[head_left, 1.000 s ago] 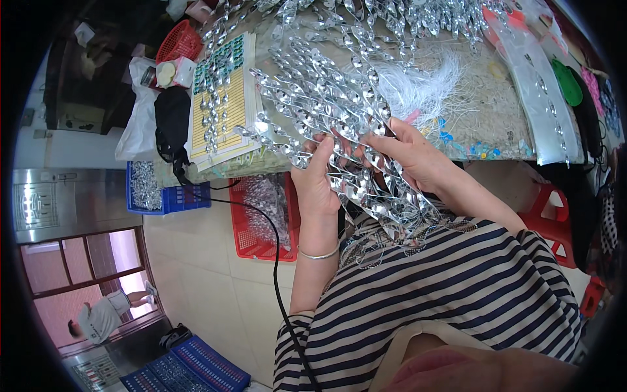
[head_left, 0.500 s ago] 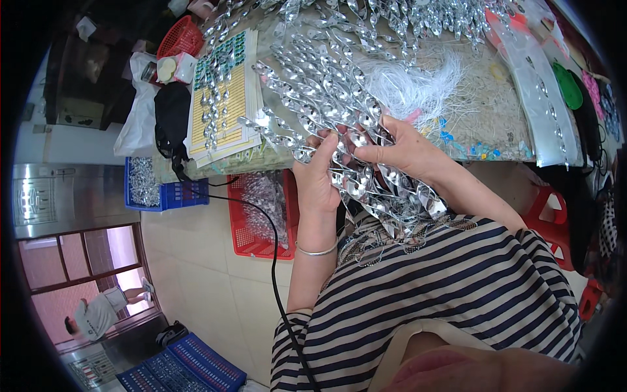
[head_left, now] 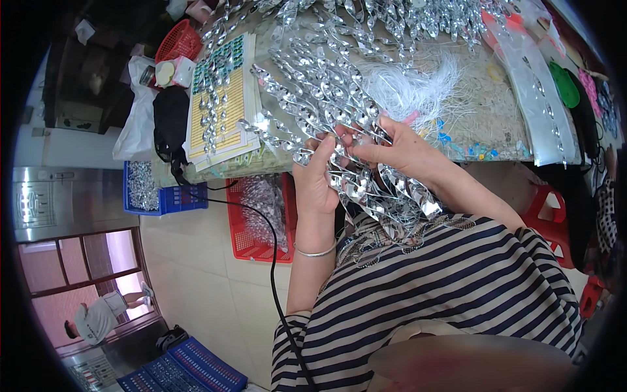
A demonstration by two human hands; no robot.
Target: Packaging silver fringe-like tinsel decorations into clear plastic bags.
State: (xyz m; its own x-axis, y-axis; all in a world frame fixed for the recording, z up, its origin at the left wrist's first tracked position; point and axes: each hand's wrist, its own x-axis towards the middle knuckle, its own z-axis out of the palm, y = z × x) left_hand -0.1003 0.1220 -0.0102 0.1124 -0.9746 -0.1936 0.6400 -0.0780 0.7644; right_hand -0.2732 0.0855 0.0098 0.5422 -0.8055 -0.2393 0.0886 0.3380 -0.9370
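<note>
A thick bunch of shiny silver twisted strands (head_left: 320,91) lies over the table's front edge, its lower ends hanging toward my striped top. My left hand (head_left: 318,173) is closed around the bunch from the left, thumb pointing up along it. From the right, my right hand (head_left: 395,151) grips the strands with thumb and bent fingers; some of its fingertips are hidden among them. Just beyond the right hand lies a tangle of white threads (head_left: 408,88) on the table.
More silver strands (head_left: 418,19) cover the table's far side. Yellow sheets with green gems (head_left: 219,98) lie at left, clear plastic sleeves (head_left: 539,98) at right. Below stand a red basket (head_left: 238,228) and a blue crate (head_left: 176,198). A black cable crosses by my left arm. A person (head_left: 98,317) is by the doorway.
Both hands keep their hold on the silver strands. My right thumb and fingers have shifted slightly, and the hanging lower ends have moved a little to the left.
</note>
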